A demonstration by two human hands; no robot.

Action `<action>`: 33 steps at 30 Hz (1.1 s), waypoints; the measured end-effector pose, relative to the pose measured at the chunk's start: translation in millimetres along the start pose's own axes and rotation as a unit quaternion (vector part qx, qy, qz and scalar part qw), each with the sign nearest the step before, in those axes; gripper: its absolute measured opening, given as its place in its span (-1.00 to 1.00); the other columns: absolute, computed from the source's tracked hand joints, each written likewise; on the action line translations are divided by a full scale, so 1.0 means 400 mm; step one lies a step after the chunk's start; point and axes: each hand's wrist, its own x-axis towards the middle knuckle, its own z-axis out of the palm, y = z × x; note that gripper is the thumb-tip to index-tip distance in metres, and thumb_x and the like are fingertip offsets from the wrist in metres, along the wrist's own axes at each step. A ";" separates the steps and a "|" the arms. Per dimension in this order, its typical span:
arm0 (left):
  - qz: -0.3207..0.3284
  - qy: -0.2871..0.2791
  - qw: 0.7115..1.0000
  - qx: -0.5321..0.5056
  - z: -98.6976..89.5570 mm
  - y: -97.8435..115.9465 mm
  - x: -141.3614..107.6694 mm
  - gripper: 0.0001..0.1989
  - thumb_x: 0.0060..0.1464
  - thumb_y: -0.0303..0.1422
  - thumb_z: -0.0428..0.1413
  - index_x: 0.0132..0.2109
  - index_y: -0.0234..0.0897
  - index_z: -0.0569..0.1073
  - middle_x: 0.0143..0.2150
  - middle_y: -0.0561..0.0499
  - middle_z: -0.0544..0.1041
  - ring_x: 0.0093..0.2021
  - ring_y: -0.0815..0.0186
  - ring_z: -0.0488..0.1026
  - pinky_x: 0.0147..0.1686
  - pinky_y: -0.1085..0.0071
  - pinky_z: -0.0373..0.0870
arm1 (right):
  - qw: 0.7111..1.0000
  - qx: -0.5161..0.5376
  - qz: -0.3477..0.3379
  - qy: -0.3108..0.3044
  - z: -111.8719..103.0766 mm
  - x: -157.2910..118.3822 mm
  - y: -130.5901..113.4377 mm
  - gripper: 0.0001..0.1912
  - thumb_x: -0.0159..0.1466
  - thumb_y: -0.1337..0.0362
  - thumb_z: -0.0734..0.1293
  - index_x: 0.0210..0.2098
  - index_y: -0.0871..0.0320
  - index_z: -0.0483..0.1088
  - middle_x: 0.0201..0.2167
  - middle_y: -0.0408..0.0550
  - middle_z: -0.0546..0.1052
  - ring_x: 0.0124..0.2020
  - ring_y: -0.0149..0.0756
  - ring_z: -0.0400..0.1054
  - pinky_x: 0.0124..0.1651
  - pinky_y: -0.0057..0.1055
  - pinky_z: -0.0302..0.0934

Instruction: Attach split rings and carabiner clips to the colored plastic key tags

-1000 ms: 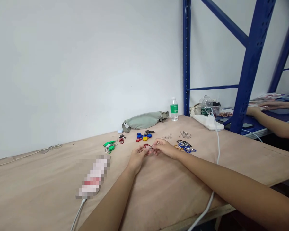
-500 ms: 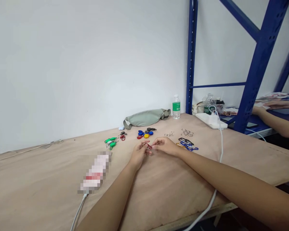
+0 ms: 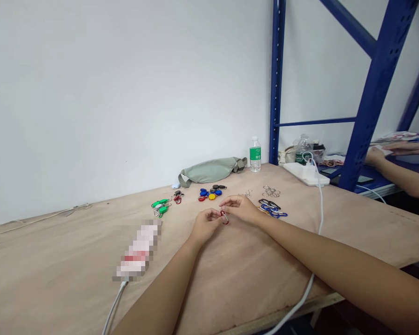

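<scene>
A red carabiner (image 3: pixel 226 219) with a silver gate hangs between my two hands, just above the table. My left hand (image 3: pixel 206 225) pinches it near its upper end. Closed at the fingertips, my right hand (image 3: pixel 240 209) meets the carabiner's top; a tiny shiny bit shows there, too small to name. Beyond the hands lie blue, yellow, red and black badge reels (image 3: pixel 212 197). Right of my right hand is a pile of blue and black carabiners (image 3: pixel 274 211), with an orange one partly hidden. Metal split rings (image 3: pixel 271 191) lie behind them.
Green reels with clips (image 3: pixel 163 210) and a red-and-black pair (image 3: pixel 177 199) lie to the left. A grey waist bag (image 3: pixel 211 171), a water bottle (image 3: pixel 255 156) and a power strip (image 3: pixel 305 175) stand farther back. A white cable (image 3: pixel 321 209) crosses under my right forearm.
The red carabiner has turned from lying sideways to hanging down between my hands. My left fingers have curled in more, and both hands remain close together in nearly the same place.
</scene>
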 end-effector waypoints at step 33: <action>-0.010 0.037 0.991 -0.130 -0.011 -0.002 0.011 -0.79 -0.21 -0.35 0.15 -0.56 -0.33 0.26 -0.51 -0.01 0.47 -0.43 0.32 0.44 -0.31 0.33 0.33 | 0.995 -0.094 -0.012 -0.021 -0.011 0.003 0.012 -0.81 -0.05 0.19 0.35 -0.52 0.21 0.43 -0.50 -0.03 0.50 -0.43 -0.30 0.37 -0.34 -0.40 0.27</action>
